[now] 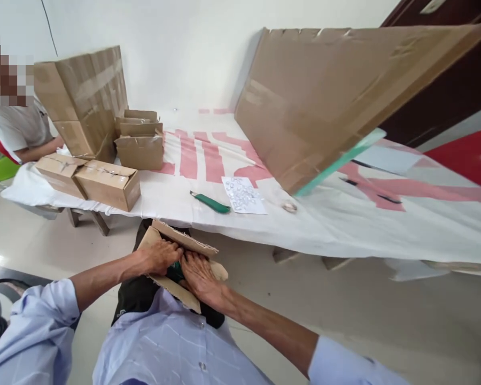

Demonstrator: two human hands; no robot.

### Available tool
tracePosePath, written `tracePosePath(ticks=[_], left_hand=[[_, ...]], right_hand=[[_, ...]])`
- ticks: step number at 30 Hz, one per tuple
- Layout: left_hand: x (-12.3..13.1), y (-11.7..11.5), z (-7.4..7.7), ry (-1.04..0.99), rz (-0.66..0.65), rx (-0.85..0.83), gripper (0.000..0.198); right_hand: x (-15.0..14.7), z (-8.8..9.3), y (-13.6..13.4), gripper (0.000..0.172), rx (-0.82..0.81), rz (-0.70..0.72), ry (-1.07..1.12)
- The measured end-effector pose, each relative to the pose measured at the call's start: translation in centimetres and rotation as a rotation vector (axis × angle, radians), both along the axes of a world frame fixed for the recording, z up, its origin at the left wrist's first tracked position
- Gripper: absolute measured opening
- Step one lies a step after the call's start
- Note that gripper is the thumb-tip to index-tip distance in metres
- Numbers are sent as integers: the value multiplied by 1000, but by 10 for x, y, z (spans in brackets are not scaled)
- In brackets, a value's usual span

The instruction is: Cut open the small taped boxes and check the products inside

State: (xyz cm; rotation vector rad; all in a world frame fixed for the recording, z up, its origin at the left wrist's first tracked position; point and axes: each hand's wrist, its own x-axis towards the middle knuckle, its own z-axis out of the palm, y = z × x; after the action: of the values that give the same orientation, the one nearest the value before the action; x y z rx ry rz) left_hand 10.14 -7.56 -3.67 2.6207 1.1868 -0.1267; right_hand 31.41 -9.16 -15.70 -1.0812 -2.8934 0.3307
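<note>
Small cardboard box [184,243] on lap, just below table [344,230] edge, flaps open. Left hand [158,256]: fingers curled, clamped on box's left flap. Right hand [200,277]: fingers together, tips pushed into box by green item [175,272]; can't tell if gripping. Green cutter [210,203] and parts sheet [243,195] on table. Co-worker [20,131] far left.

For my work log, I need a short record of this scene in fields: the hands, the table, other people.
Left hand: in small box on lap, fingers curled
Right hand: in same box, next to green item
Table: white cloth with red marks
On table: green cutter, paper sheet, boxes, large cardboard sheet, tilted
Other person: at far left end of table
</note>
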Motion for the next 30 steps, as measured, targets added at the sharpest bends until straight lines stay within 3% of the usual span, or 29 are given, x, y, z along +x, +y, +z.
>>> tracePosePath(ticks=[3, 5, 8, 10, 15, 19, 21, 24, 27, 30], left_hand=[[-11, -4, 9, 33, 41, 51, 43], [-24, -6, 15, -28, 183, 75, 43], [-50, -9, 17, -224, 459, -4, 71], [-62, -10, 13, -298, 552, -45, 87], [-70, -15, -1, -302, 573, -102, 73], [-68, -22, -2, -282, 586, -123, 78], [-69, -26, 0, -271, 574, -130, 64], [-68, -32, 2, -269, 543, -134, 39], [-66, -34, 4, -265, 526, -143, 35], [-62, -32, 7, -257, 529, -145, 35]], right_hand=[[-5, -1, 6, 64, 0, 15, 12], [-3, 0, 9, 70, -19, 18, 38], [1, 1, 13, 76, -47, -27, 43], [3, 1, 15, 77, -58, -49, 36], [-6, -12, 16, 87, -40, 37, 6], [-19, -18, 13, 86, -37, 19, -1], [-21, -5, 14, 84, -67, -9, 32], [-19, 31, 17, 84, -142, -24, 76], [-12, 65, 17, 78, -141, 5, 73], [-3, 85, 12, 70, -24, 40, 55]])
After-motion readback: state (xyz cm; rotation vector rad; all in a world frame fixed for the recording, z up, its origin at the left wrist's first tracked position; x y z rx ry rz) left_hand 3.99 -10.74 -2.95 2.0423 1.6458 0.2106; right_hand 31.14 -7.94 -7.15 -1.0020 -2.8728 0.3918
